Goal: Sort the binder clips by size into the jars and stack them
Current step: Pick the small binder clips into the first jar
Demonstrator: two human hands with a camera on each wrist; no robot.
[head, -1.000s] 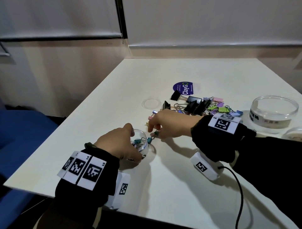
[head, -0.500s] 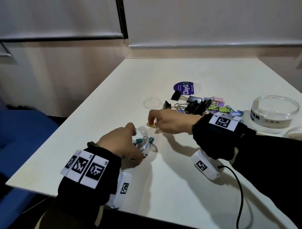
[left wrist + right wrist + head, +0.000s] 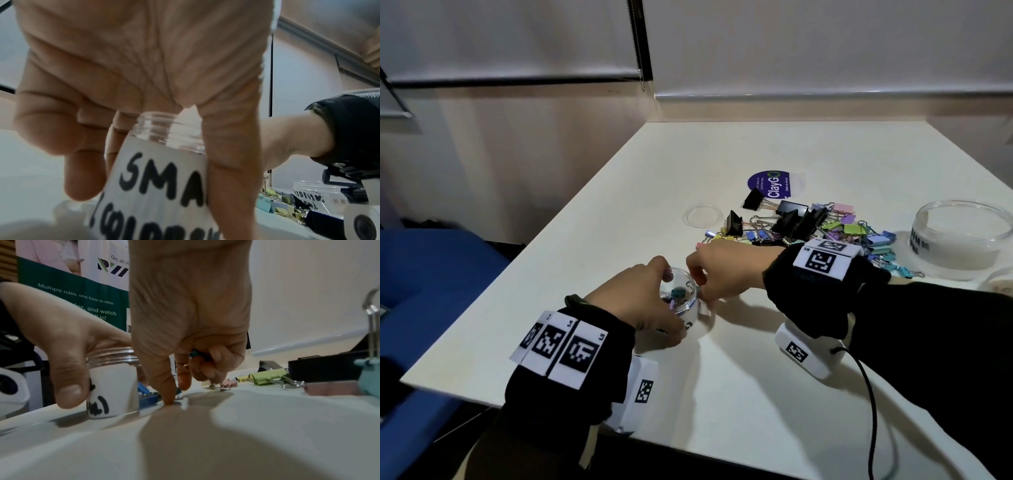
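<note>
My left hand (image 3: 633, 301) grips a small clear jar (image 3: 685, 308) that stands on the white table (image 3: 722, 394). Its label reads "SMA…" (image 3: 160, 186), and several small coloured clips lie inside. My right hand (image 3: 726, 270) is just to the right of the jar. Its thumb (image 3: 167, 395) and forefinger press down to the table at a small blue clip (image 3: 148, 395) beside the jar (image 3: 113, 381). The curled back fingers hold a teal clip (image 3: 195, 352). The pile of mixed binder clips (image 3: 808, 229), black and pastel, lies beyond the right wrist.
A wide clear jar (image 3: 962, 240) stands at the right, with another jar's rim (image 3: 1000, 284) at the frame edge. A clear lid (image 3: 702, 216) and a purple ClayGo lid (image 3: 770, 183) lie behind the pile. A cable (image 3: 873, 411) trails from the right wrist. Blue chair at left.
My right hand has come back from the near edge of the pile to the jar's right side, fingertips now down on the table. The left hand stays on the jar.
</note>
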